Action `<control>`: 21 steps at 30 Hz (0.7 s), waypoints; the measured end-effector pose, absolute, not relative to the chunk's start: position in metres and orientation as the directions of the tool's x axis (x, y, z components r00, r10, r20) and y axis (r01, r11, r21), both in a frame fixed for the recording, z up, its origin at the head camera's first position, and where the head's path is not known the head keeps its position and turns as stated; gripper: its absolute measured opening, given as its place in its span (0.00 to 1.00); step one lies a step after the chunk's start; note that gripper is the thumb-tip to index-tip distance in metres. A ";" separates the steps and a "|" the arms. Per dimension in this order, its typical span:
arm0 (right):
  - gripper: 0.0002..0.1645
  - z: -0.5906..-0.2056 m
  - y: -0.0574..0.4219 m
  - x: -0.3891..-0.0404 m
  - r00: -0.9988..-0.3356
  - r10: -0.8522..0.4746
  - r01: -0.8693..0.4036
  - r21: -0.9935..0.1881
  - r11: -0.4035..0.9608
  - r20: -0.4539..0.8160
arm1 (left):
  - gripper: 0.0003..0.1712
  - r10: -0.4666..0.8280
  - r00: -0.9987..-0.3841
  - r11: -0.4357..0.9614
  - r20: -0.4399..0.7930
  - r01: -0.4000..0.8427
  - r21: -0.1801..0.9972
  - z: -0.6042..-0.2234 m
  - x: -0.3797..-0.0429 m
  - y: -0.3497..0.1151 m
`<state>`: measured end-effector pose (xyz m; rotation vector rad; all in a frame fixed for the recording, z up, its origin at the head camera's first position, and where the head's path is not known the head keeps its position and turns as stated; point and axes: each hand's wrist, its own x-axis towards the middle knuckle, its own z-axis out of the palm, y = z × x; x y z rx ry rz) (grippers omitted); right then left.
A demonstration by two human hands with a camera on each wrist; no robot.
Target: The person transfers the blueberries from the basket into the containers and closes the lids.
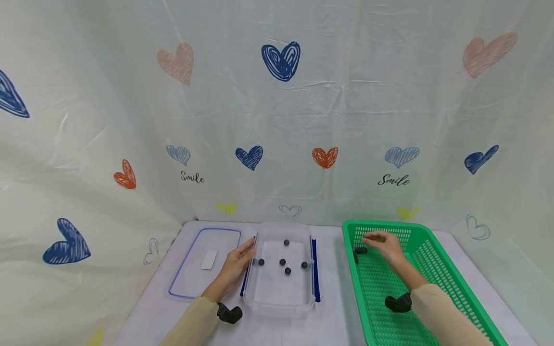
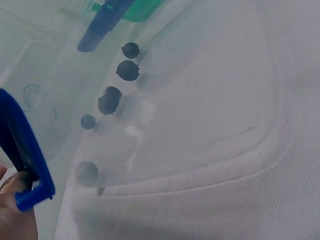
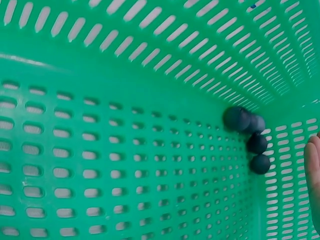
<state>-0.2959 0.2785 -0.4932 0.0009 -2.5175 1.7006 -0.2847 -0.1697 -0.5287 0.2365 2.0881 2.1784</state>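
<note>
A clear plastic box with blue side latches stands in the middle, several blueberries loose on its floor. My left hand rests against the box's left side, its fingers extended along the wall. In the left wrist view a blue latch partly hides that hand. Over the far left part of a green basket is my right hand, fingers loosely bent and nothing visible in them. Several more blueberries lie clustered in the basket's corner. Only a bit of the right hand shows in the right wrist view.
Left of the box lies its clear lid with a blue seal and a white rectangle. A white cloth covers the table. Behind it hangs a pale curtain printed with hearts. The basket has high slotted walls.
</note>
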 end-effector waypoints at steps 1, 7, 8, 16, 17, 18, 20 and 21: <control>0.22 -0.495 0.280 -0.297 -0.994 0.064 -0.054 -0.926 0.373 0.084 | 0.32 0.186 -0.982 -0.048 0.027 0.019 0.999 -0.529 -0.285 -0.169; 0.22 -0.505 0.284 -0.298 -0.994 0.092 -0.023 -0.917 0.397 0.065 | 0.31 0.187 -0.982 -0.029 0.026 0.021 0.999 -0.528 -0.284 -0.168; 0.22 -0.507 0.284 -0.298 -0.993 0.096 -0.020 -0.914 0.404 0.064 | 0.31 0.187 -0.982 -0.028 0.028 0.023 0.999 -0.528 -0.284 -0.168; 0.19 -0.518 0.286 -0.299 -0.990 0.105 -0.040 -0.893 0.448 0.097 | 0.31 0.184 -0.983 -0.024 0.028 0.024 0.999 -0.527 -0.283 -0.168; 0.19 -0.520 0.287 -0.300 -0.989 0.110 -0.038 -0.892 0.450 0.097 | 0.31 0.187 -0.982 -0.021 0.030 0.026 0.999 -0.527 -0.283 -0.168; 0.19 -0.521 0.287 -0.300 -0.989 0.115 -0.036 -0.892 0.450 0.097 | 0.31 0.185 -0.982 -0.022 0.026 0.023 1.000 -0.526 -0.283 -0.168; 0.19 -0.524 0.288 -0.301 -0.987 0.123 -0.033 -0.890 0.454 0.100 | 0.31 0.189 -0.982 -0.023 0.027 0.024 0.999 -0.526 -0.283 -0.168; 0.18 -0.525 0.288 -0.301 -0.987 0.128 -0.032 -0.890 0.455 0.101 | 0.31 0.193 -0.981 -0.020 0.032 0.029 0.999 -0.526 -0.282 -0.168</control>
